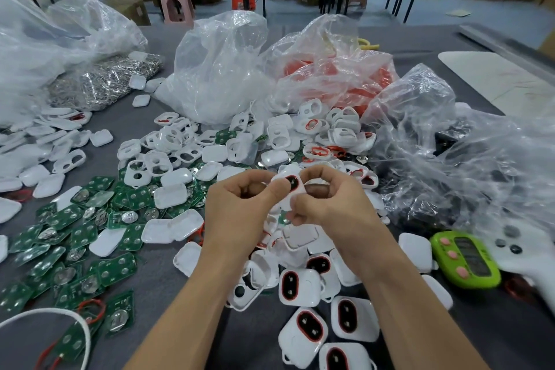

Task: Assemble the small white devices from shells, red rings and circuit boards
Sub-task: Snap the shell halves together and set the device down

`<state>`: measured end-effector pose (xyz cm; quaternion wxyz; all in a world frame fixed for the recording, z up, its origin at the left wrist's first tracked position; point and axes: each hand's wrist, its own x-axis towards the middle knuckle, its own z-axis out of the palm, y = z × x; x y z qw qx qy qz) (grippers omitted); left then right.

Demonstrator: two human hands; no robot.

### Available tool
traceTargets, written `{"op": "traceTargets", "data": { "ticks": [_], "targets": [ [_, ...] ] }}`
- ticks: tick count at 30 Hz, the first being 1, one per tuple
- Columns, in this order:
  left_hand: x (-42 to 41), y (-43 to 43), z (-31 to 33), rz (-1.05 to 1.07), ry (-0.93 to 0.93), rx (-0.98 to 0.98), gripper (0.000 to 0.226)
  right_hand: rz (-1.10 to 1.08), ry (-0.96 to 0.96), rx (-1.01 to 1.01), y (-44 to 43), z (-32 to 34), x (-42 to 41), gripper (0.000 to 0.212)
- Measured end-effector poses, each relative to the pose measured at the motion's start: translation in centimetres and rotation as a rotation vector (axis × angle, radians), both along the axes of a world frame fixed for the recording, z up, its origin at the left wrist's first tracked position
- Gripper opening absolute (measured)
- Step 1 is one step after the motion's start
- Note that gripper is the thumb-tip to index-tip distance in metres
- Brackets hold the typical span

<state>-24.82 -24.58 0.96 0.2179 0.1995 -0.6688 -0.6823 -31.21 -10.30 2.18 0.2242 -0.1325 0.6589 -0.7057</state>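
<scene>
White device [290, 189] pinched between left hand [240, 207] and right hand [333, 204], above scattered shells [168, 147]

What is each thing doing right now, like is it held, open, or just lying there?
Small white shell with red ring, held up between both hands.
Left hand, pinching the shell.
Right hand, pinching the shell.
Green circuit boards, loose in a heap on the table.
Clear plastic bag of red rings, crumpled, slumped on the table.
Red-ringed white devices near the wrists, lying face up.
Green plastic timer, lying flat.
</scene>
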Motion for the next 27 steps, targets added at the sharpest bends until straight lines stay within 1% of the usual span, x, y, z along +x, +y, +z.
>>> {"op": "traceTargets", "data": {
  "ticks": [2,5,8,10,11,13,14,15,18,19,21,23,25,27],
  "targets": [
    [0.2,0.3,0.1,0.013,-0.016,-0.1,0.038,-0.012,0.057,0.026,0.4,0.3,-0.1,0.024],
    [0.6,0.8,0.1,-0.018,0.004,-0.289,0.045,0.062,0.151,0.105,0.9,1.1,0.2,0.016],
    [0.9,1.1,0.5,-0.052,0.028,-0.363,0.051,0.119,0.155,0.177,1.8,1.8,1.5,0.018],
    [1.2,1.4,0.8,-0.143,0.041,-0.386,0.053,0.103,0.137,0.191,3.0,2.2,2.5,0.016],
    [1.5,1.6,1.0,-0.222,0.056,-0.373,0.054,0.077,0.132,0.191,3.9,2.3,2.9,0.013],
    [2.0,2.2,1.4,-0.36,0.064,-0.264,0.054,0.001,0.138,0.225,6.2,2.7,3.5,0.008],
    [2.2,2.6,1.6,-0.387,0.054,-0.219,0.053,-0.042,0.149,0.268,7.6,2.9,3.7,0.007],
    [2.4,2.8,1.7,-0.39,0.043,-0.216,0.05,-0.079,0.163,0.33,9.0,3.0,4.0,0.006],
    [2.9,3.6,1.9,-0.313,-0.01,-0.405,0.032,-0.2,0.227,0.574,12.9,2.8,5.2,0.011],
    [3.1,3.8,2.1,-0.294,-0.036,-0.476,0.027,-0.269,0.229,0.623,13.9,2.6,5.6,0.012],
    [3.5,4.3,2.2,-0.291,-0.062,-0.594,0.02,-0.404,0.205,0.617,15.4,2.0,6.4,0.013],
    [3.6,4.8,2.2,-0.304,-0.069,-0.688,0.015,-0.413,0.171,0.535,15.6,1.5,7.3,0.013],
    [3.6,5.1,2.2,-0.317,-0.075,-0.785,0.023,-0.342,0.162,0.497,14.7,1.1,8.3,0.015],
    [3.6,5.0,2.2,-0.324,-0.101,-0.896,0.033,-0.302,0.205,0.524,13.3,0.5,9.3,0.015]
  ]
}}
